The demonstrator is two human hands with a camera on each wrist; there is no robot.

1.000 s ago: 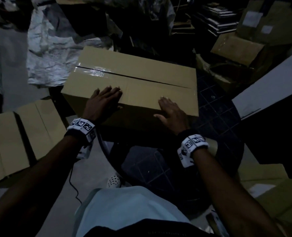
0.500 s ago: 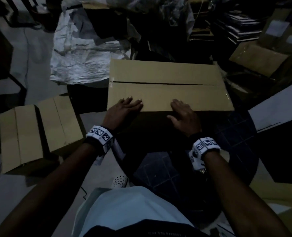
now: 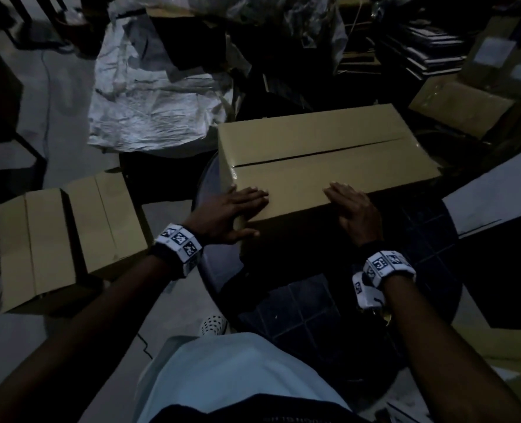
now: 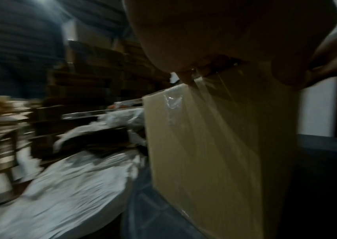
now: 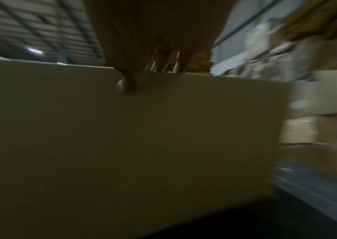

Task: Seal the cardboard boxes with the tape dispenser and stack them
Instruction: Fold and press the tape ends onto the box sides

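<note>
A closed cardboard box [image 3: 314,141] lies on a dark round table [image 3: 420,270], and a dark open seam runs along its top. My left hand [image 3: 237,203] is at the near left corner, with fingers flat on top and thumb against the near side. My right hand [image 3: 350,206] lies flat on the top by the near edge. The left wrist view shows the box's end face [image 4: 214,145] with clear tape [image 4: 171,100] over its upper edge. The box's near side [image 5: 122,137] fills the right wrist view. No tape dispenser is in view.
Two closed boxes [image 3: 70,233] sit on the floor to the left. A crumpled white sheet [image 3: 155,111] lies behind them. More cartons [image 3: 460,108] and dark clutter stand at the back right, with a white panel [image 3: 497,190] on the right. Flat cardboard [image 3: 512,355] lies at lower right.
The box has turned on the table, its left end swinging toward me. Both hands stayed on its near edge, and the left hand now sits at the corner.
</note>
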